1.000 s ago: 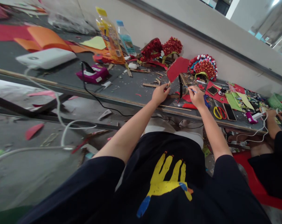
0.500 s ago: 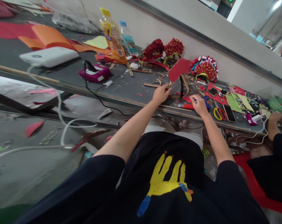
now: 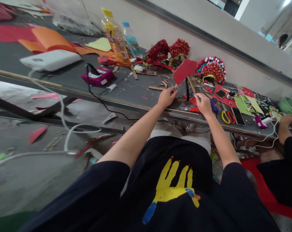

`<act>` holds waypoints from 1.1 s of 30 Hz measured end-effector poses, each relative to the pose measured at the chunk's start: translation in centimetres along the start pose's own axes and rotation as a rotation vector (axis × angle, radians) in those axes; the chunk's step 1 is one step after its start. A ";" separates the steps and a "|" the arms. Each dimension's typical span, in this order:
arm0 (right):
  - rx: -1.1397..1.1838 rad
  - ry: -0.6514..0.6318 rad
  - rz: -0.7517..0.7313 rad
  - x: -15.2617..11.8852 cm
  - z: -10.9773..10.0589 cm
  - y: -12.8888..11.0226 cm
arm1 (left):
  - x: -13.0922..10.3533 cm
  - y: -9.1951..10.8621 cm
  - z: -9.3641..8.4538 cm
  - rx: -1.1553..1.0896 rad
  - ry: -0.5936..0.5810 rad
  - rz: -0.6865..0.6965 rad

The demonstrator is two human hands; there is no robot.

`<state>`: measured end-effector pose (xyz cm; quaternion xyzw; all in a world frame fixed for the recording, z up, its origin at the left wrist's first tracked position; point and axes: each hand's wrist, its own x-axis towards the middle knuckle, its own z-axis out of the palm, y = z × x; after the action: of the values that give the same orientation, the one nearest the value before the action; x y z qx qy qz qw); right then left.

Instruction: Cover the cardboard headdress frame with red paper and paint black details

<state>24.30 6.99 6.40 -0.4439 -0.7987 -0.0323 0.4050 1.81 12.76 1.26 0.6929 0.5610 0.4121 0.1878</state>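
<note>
My left hand (image 3: 167, 97) is closed on the lower end of a red paper piece (image 3: 184, 71), which stands up above the table. A black strip (image 3: 187, 90) hangs at the right side of that piece. My right hand (image 3: 204, 102) pinches a thin bluish pen-like stick (image 3: 198, 97), its tip pointing left towards the strip. Just right of this hand lies a blue tool (image 3: 213, 105), partly hidden. Yellow and red scissors (image 3: 228, 117) rest beside a phone (image 3: 238, 116). Behind the red piece stand red frilled paper headdresses (image 3: 179, 48) and one edged with white balls (image 3: 211, 70).
On the left are a white power bank (image 3: 50, 60), a purple box (image 3: 98, 76), an orange drink bottle (image 3: 115, 38) and a blue-capped bottle (image 3: 132, 40). A black cable (image 3: 104, 104) hangs over the table edge. Another person's hands (image 3: 287, 120) are at far right near a green basket (image 3: 289, 107).
My right hand has moved slightly left and up with the stick, nearer the black strip. My left hand still holds the red paper piece, almost unmoved.
</note>
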 end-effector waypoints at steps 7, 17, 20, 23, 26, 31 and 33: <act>0.013 -0.100 0.071 -3.1 -0.6 -0.1 | 0.2 -0.5 0.2 -0.003 0.014 0.008; 0.065 -0.053 0.076 -2.5 -0.3 -0.5 | 0.2 -0.5 0.3 0.004 0.022 0.025; 0.053 -0.018 0.048 -3.4 0.3 -0.5 | 0.1 -0.5 0.2 -0.016 0.023 0.046; 0.027 -0.006 0.024 -5.0 1.1 -0.2 | 0.1 -0.6 0.2 -0.009 0.021 0.048; 0.031 -0.023 0.028 -6.4 1.8 0.2 | 0.1 -0.4 0.1 0.006 0.021 0.040; 0.058 -0.012 0.066 -7.2 2.1 0.4 | 0.0 -0.2 0.0 0.009 0.017 0.017; 0.076 0.005 0.083 -7.2 2.0 0.3 | 0.0 -0.2 0.0 0.011 0.011 0.005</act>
<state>25.25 3.05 0.09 -0.4610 -0.7792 0.0140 0.4245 1.71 12.77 1.14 0.6931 0.5626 0.4132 0.1797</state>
